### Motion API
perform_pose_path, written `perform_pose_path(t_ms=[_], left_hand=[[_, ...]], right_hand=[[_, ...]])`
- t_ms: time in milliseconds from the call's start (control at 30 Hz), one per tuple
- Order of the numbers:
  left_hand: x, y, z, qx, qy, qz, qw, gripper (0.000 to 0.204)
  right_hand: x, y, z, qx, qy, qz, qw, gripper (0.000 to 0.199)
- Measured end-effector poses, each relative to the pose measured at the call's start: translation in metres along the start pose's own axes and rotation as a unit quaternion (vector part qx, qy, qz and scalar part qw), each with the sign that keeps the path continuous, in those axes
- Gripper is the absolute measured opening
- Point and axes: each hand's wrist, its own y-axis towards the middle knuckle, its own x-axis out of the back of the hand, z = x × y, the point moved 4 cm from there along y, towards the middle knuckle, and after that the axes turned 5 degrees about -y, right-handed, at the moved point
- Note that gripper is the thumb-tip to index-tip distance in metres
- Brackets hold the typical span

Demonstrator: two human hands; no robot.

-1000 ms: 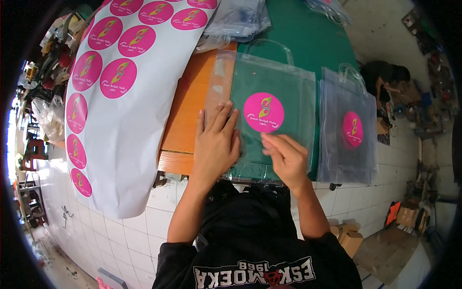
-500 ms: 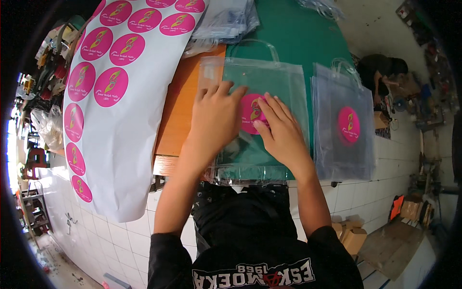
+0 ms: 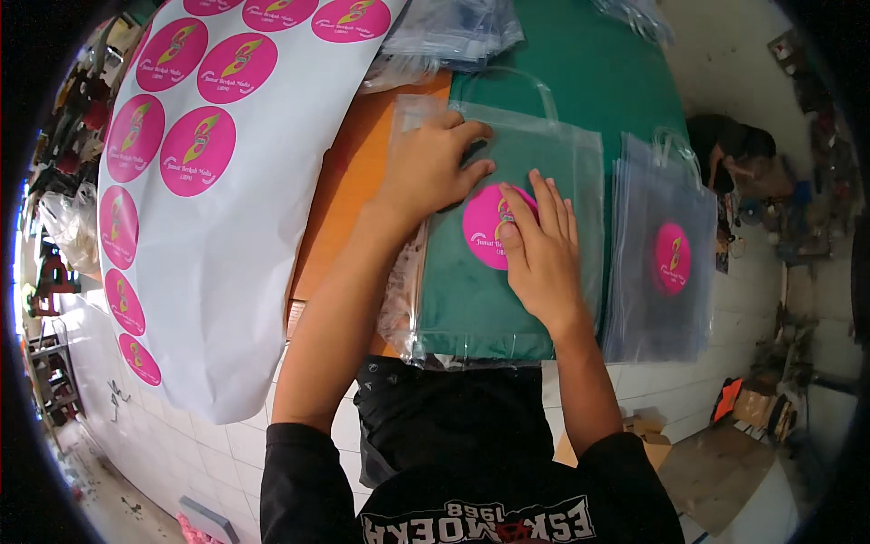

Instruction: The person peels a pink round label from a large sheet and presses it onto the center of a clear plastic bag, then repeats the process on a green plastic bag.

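Observation:
A clear plastic bag with a handle (image 3: 471, 299) lies flat on the green table top (image 3: 580, 63) in front of me. A round pink sticker (image 3: 485, 238) sits on its face. My right hand (image 3: 542, 254) lies flat on the sticker's right half, fingers pressing it down. My left hand (image 3: 433, 168) rests palm down on the bag's upper left corner, fingers spread. Neither hand grips anything.
A large white backing sheet (image 3: 236, 227) with several round pink stickers hangs over the table's left edge. A stack of clear bags with a pink sticker (image 3: 666, 263) lies at the right. More clear bags (image 3: 453, 32) lie at the back. An orange board (image 3: 349, 181) lies under my left forearm.
My right hand slid over the sticker from its lower right and now covers its right half. My left hand moved up to the bag's top left corner.

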Motion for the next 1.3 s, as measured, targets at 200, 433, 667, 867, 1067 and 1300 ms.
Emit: perform_pose_path(t_ms=[200, 433, 667, 867, 1067, 1300], left_hand=[[0.004, 0.000, -0.005, 0.013, -0.001, 0.006, 1.000, 0.038], [0.002, -0.001, -0.006, 0.013, -0.001, 0.007, 1.000, 0.035], [0.001, 0.000, -0.002, 0.016, 0.007, 0.011, 1.000, 0.036], [0.004, -0.001, -0.006, 0.014, 0.015, 0.017, 1.000, 0.035], [0.003, -0.001, -0.002, -0.003, 0.010, 0.014, 1.000, 0.035], [0.002, 0.000, -0.002, 0.006, 0.009, 0.008, 1.000, 0.030]], right_hand=[[-0.001, 0.000, -0.003, 0.000, -0.027, 0.008, 1.000, 0.051], [-0.003, -0.001, -0.002, 0.000, -0.048, 0.015, 0.999, 0.053], [-0.007, 0.000, -0.001, 0.007, -0.054, 0.021, 0.998, 0.055], [-0.003, -0.001, 0.001, 0.014, -0.069, 0.017, 0.997, 0.056], [-0.002, -0.002, 0.004, 0.062, -0.054, 0.034, 0.996, 0.059], [0.003, -0.002, 0.011, 0.103, -0.020, 0.057, 0.993, 0.067]])
